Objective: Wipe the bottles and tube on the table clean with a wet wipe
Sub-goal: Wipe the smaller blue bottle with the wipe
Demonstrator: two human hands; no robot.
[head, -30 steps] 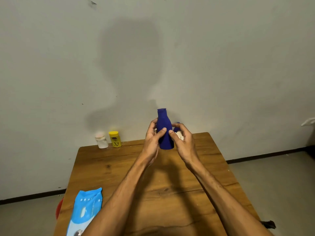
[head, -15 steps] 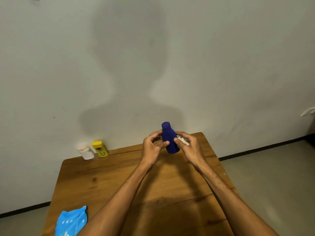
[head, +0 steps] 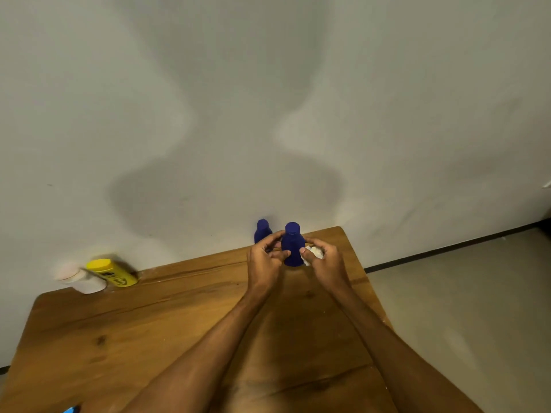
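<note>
Bottle point(head: 293, 244) upright at the far edge of the table point(head: 149, 338). Left hand point(head: 265, 259) fingers curl round its body. Right hand point(head: 329, 262) fingers pinch the wipe point(head: 314, 252) against its lower side. Wiping step in hand. Next move likely calls for turning the bottle to unwiped faces.

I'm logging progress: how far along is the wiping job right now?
In hand: the left hand grips a blue bottle while the right hand presses a crumpled wet wipe to its side. Done: nothing shows which items are already clean. Possibly left: the second blue bottle behind it, plus the yellow container and white container standing far left.
</note>
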